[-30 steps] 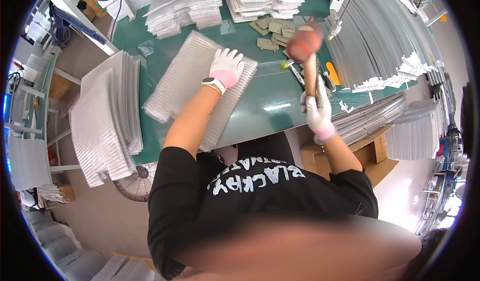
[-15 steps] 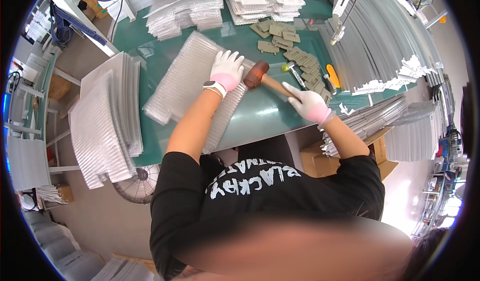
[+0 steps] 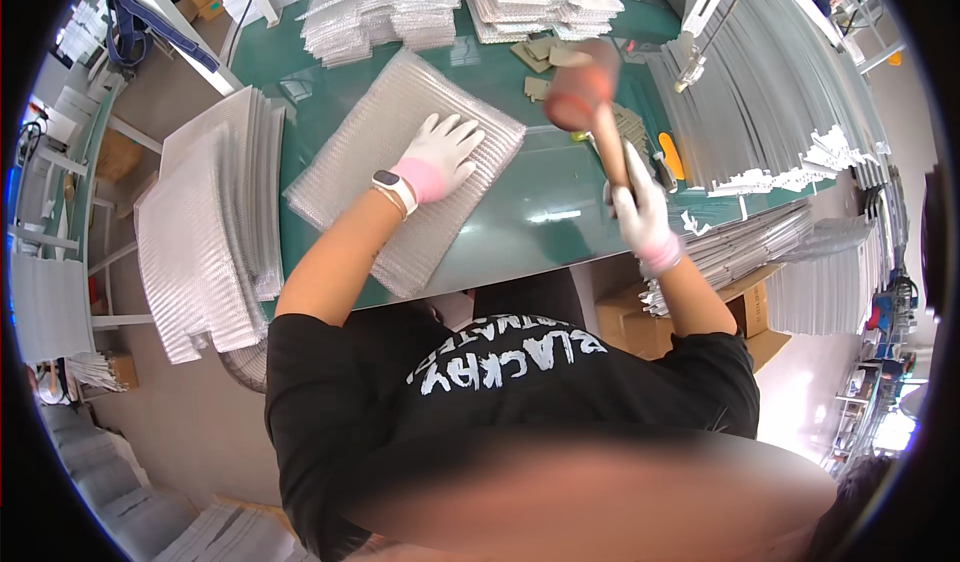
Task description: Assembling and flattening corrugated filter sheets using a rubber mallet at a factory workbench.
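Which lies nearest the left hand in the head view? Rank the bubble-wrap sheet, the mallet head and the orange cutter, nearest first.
1. Bubble-wrap sheet: directly under the left hand, which is pressed flat on it.
2. Mallet head: raised to the right, held by the right hand.
3. Orange cutter: farther right, on the green table.

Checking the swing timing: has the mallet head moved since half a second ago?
Yes. The mallet in the right hand has swung up and away from the left hand, now raised over the small brown pads further back on the green table.

Green worktable [image 3: 520, 222], pale floor [image 3: 190, 422], cardboard boxes [image 3: 640, 327] beneath, glare on tabletop
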`<control>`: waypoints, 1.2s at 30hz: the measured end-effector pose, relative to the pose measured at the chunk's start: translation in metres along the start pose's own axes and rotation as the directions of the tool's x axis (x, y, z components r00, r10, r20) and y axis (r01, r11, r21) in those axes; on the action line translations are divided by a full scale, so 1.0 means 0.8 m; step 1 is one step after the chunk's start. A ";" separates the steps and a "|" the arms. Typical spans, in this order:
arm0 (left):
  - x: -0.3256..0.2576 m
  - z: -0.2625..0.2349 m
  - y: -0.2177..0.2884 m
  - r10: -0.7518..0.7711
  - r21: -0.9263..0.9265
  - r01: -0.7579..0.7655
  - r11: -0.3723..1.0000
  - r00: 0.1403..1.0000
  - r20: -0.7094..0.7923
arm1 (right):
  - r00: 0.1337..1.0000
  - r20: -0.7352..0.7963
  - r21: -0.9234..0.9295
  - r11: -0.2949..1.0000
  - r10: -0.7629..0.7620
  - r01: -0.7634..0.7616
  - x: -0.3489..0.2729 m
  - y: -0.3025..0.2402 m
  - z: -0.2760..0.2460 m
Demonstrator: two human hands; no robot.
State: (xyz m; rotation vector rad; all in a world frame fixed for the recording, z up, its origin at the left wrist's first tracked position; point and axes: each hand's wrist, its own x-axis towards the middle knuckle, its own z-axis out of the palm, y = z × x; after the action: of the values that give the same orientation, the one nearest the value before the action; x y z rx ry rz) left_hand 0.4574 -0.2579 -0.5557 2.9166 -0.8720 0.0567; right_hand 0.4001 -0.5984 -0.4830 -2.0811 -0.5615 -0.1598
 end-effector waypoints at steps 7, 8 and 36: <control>0.005 0.013 -0.003 -0.032 0.013 0.034 0.999 0.991 -0.131 | 0.854 0.516 -0.452 0.866 0.061 0.211 -0.023 0.004 0.045; 0.007 0.015 -0.002 -0.030 -0.018 0.028 0.999 0.989 -0.147 | 0.925 0.379 -0.334 0.930 -0.018 0.155 -0.024 0.002 0.042; -0.011 0.013 -0.016 -0.055 -0.103 0.031 0.994 0.970 -0.238 | 0.915 0.400 -0.325 0.924 -0.060 0.203 -0.044 0.002 0.059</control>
State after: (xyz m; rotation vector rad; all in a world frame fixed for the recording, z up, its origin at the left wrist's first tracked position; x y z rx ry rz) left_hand 0.4567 -0.2436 -0.5675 2.7594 -0.7486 0.3464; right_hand 0.3648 -0.5713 -0.5220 -2.4523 -0.9766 0.0783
